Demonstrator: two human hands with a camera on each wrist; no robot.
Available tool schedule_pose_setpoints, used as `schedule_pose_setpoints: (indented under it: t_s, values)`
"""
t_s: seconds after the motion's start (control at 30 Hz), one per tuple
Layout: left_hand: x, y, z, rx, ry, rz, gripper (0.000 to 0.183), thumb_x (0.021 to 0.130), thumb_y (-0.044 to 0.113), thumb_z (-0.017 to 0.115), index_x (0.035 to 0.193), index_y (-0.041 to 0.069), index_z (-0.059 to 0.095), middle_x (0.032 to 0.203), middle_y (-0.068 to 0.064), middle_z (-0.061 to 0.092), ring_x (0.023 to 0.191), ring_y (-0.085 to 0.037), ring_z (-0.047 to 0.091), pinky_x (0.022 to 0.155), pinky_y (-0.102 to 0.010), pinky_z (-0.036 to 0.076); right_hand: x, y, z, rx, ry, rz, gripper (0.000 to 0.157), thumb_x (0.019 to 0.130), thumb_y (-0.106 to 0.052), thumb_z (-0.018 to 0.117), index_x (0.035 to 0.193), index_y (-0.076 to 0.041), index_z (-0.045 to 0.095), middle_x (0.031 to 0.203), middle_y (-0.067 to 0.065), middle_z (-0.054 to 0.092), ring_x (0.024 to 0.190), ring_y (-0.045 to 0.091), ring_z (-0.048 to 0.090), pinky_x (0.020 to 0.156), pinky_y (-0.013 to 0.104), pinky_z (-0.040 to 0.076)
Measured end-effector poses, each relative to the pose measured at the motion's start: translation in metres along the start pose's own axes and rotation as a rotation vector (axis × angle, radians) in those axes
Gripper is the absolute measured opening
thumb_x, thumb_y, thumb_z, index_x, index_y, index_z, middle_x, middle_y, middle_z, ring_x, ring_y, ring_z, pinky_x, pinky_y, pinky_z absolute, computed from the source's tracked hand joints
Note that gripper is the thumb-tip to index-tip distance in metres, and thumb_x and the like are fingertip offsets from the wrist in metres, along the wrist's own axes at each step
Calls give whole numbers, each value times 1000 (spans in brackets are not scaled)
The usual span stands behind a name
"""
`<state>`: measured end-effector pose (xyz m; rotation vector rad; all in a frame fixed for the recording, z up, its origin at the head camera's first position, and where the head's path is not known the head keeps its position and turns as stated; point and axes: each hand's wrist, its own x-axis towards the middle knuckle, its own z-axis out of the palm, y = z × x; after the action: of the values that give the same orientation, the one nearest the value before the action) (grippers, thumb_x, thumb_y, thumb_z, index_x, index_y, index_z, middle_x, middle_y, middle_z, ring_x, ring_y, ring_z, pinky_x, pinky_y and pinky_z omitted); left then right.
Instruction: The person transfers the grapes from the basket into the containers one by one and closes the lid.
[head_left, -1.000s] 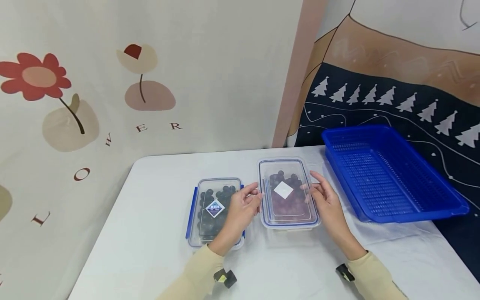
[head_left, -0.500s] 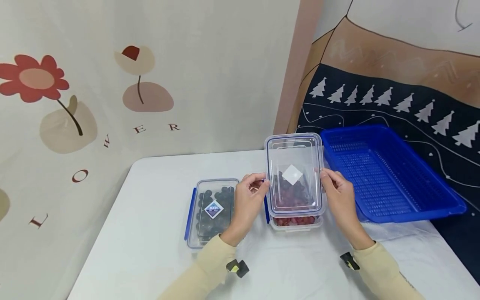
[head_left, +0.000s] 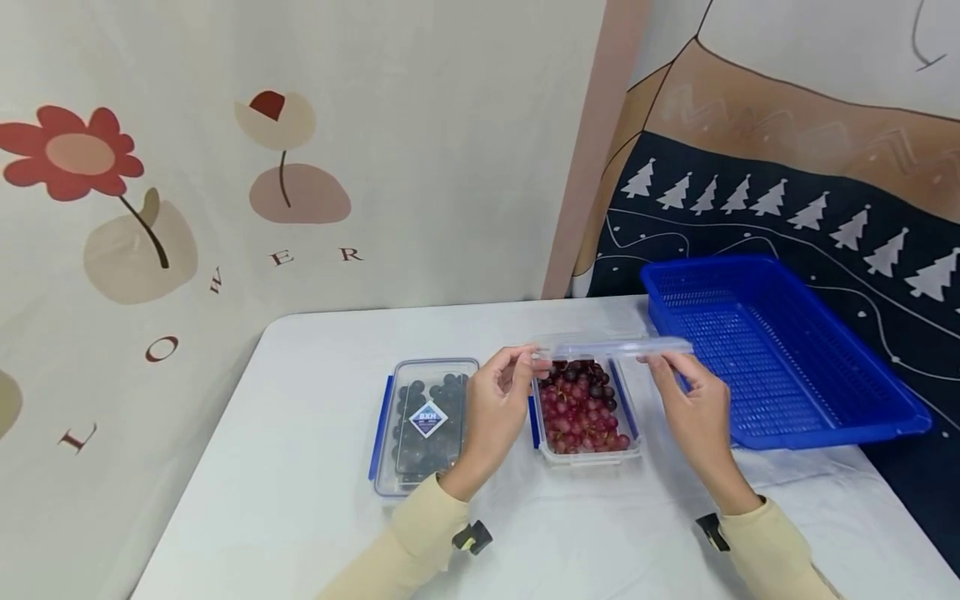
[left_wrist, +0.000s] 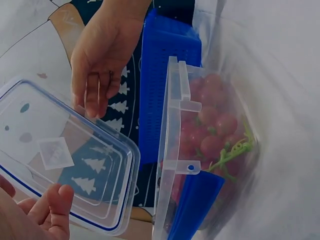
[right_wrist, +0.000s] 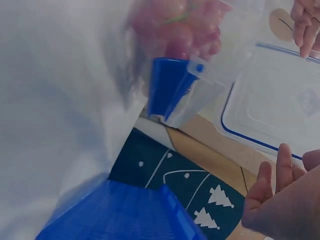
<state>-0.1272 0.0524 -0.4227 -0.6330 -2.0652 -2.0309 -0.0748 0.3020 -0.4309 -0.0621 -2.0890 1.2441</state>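
**Clear lid held level over a box of red grapes**

Clear plastic, edged in blue, the lid hangs flat just above the far end of the grape container, held at both short ends. The left hand pinches its left edge between thumb and fingertips; the right hand pinches the right edge the same way, fingers curled under the rim. A grip at both ends is probably what keeps the lid level and free of the fruit. From the left wrist view the lid shows a white square sticker and a blue seal line.

Below the lid, the grape container stands open, full of red grapes on green stems, its blue side latches swung down. Just left of it sits a second container, closed, holding dark berries under a diamond-shaped label. To the right of the grape container, slightly apart, lies a blue perforated basket, its far side resting off the table's edge on dark cloth.

All of it rests on a white table. Behind hang a pale flower-printed curtain and a dark drape with white trees.
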Motion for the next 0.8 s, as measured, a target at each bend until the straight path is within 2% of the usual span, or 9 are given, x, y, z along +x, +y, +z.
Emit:
schedule_pose_setpoints:
  t_s: [0.03, 0.1, 0.23, 0.27, 0.3, 0.4, 0.5, 0.63, 0.8]
  values:
    - [0, 0, 0, -3, -3, -18, 30, 115, 23, 59, 130, 2, 74, 110, -8, 81, 101, -25, 77, 88, -40, 63, -2, 2, -2, -3, -15, 1, 22, 105, -4, 71, 123, -4, 83, 113, 4, 79, 95, -2, 67, 77, 16, 47]
    - [-2, -1, 1, -11, -18, -58, 33, 114, 24, 61, 133, 0, 72, 113, -9, 79, 103, -26, 75, 88, -39, 62, -5, 6, -5, 32, -63, 18, 32, 105, 3, 64, 132, -3, 79, 123, 4, 78, 101, -4, 66, 78, 14, 48]
    - [-9, -7, 0, 7, -95, -150, 47, 109, 28, 68, 146, -2, 64, 122, -10, 71, 105, -23, 69, 88, -29, 58, -11, 17, -11, 148, -180, 65, 37, 111, 3, 48, 140, 5, 70, 133, 11, 75, 110, -3, 66, 87, 14, 51]
    - [-10, -9, 0, 22, -121, -169, 54, 108, 29, 70, 150, -2, 61, 121, -10, 68, 103, -22, 66, 86, -27, 57, -13, 18, -11, 179, -210, 77, 36, 113, 2, 46, 142, 8, 68, 142, 12, 71, 125, 0, 62, 97, 15, 49]
    - [-12, -10, 0, 43, -145, -185, 60, 106, 31, 72, 154, -2, 57, 121, -9, 65, 102, -22, 64, 83, -26, 55, -14, 20, -11, 184, -235, 89, 35, 116, -3, 48, 143, 8, 66, 144, 14, 69, 128, 1, 61, 100, 16, 48]
    - [-17, -15, 0, 121, -208, -210, 75, 102, 30, 78, 162, -3, 47, 115, -9, 56, 92, -24, 57, 73, -22, 48, -21, 24, -11, 119, -312, 128, 41, 115, -10, 54, 153, 3, 60, 150, 21, 63, 126, 10, 65, 98, 17, 50]
    - [-21, -20, 4, 207, -238, -213, 82, 99, 23, 81, 164, -6, 41, 112, -9, 49, 86, -24, 53, 68, -21, 42, -25, 26, -9, -1, -401, 168, 54, 112, -19, 62, 164, -6, 50, 157, 26, 56, 125, 30, 69, 100, 31, 55]
    - [-27, -29, 13, 290, -221, -203, 82, 96, 14, 79, 163, -10, 39, 116, -10, 47, 83, -16, 50, 65, -20, 42, -27, 29, -6, -97, -501, 198, 66, 113, -28, 61, 171, -8, 37, 160, 31, 49, 125, 51, 66, 104, 62, 53]
    - [-29, -37, 21, 314, -173, -222, 79, 96, 10, 77, 161, -12, 40, 127, -15, 45, 86, -13, 50, 69, -23, 47, -26, 31, -2, -168, -542, 186, 64, 115, -28, 56, 170, -3, 34, 156, 35, 50, 130, 53, 63, 109, 67, 48]
